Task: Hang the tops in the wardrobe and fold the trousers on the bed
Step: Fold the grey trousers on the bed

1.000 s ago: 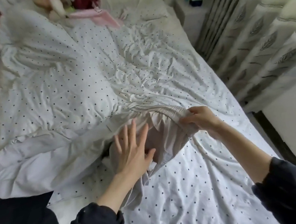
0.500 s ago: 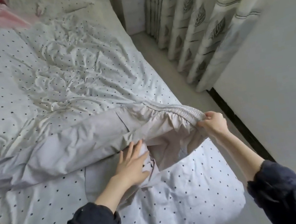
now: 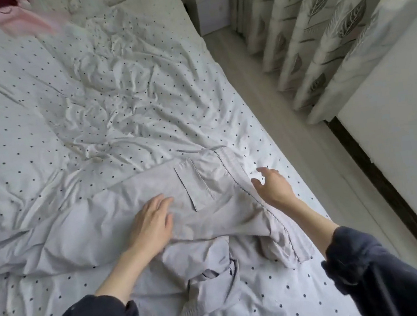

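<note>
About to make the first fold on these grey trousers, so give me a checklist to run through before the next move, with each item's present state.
1. Trousers lying on the bed: ok.
2. Left hand resting flat on the fabric: ok.
3. Right hand open, gripping nothing: ok.
4. Waistband laid out flat: not ok, its near end is bunched.
5. Legs straight and aligned: cannot tell, they run out of view.
</note>
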`<act>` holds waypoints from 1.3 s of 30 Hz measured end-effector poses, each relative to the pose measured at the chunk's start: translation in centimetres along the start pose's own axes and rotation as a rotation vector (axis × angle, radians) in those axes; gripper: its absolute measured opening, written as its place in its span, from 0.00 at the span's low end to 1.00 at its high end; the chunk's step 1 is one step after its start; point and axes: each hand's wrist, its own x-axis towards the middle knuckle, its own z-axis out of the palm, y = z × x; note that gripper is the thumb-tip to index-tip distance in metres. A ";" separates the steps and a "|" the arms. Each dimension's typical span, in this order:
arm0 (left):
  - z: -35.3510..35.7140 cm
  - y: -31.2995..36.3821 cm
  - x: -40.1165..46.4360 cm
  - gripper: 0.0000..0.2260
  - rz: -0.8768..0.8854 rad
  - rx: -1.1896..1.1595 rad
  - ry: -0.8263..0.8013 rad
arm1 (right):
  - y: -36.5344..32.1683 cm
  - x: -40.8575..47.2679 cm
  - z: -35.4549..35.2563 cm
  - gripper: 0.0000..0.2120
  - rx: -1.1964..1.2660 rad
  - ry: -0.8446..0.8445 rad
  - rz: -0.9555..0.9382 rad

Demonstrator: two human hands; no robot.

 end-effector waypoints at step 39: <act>4.0 -2.8 1.9 0.15 -0.126 -0.417 0.012 | -1.4 -2.9 7.5 0.18 0.369 0.006 -0.120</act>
